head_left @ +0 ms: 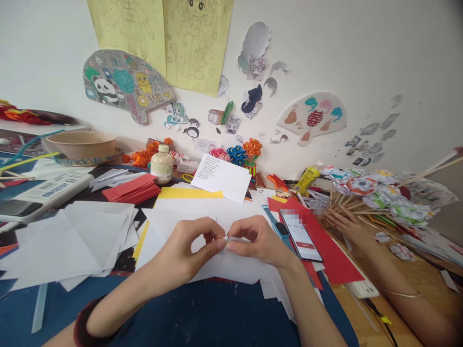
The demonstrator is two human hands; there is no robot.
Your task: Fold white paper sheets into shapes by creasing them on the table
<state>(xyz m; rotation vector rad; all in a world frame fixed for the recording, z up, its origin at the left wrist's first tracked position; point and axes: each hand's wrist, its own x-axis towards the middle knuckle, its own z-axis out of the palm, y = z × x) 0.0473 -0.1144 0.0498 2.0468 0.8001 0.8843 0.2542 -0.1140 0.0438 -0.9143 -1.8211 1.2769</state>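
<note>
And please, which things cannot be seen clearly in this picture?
In the head view:
Pinched part of the white paper: hidden by the left hand and right hand.
Writing on the propped card: too small.
Top of the phone: pixelated.
Yellow drawings: cut off by the upper edge.

The paper sheet (240,271) is plain white, as is the loose paper pile (72,236); the card stack (130,188) is red. The near tabletop (173,318) shows deep blue. The smartwatch (280,228) has a blue strap. One fan-shaped cutout (126,82) is grey, patterned with a black-and-white panda and teal, yellow and purple figures; the other cutout (298,108) is white with red, teal, pink and brown motifs.
</note>
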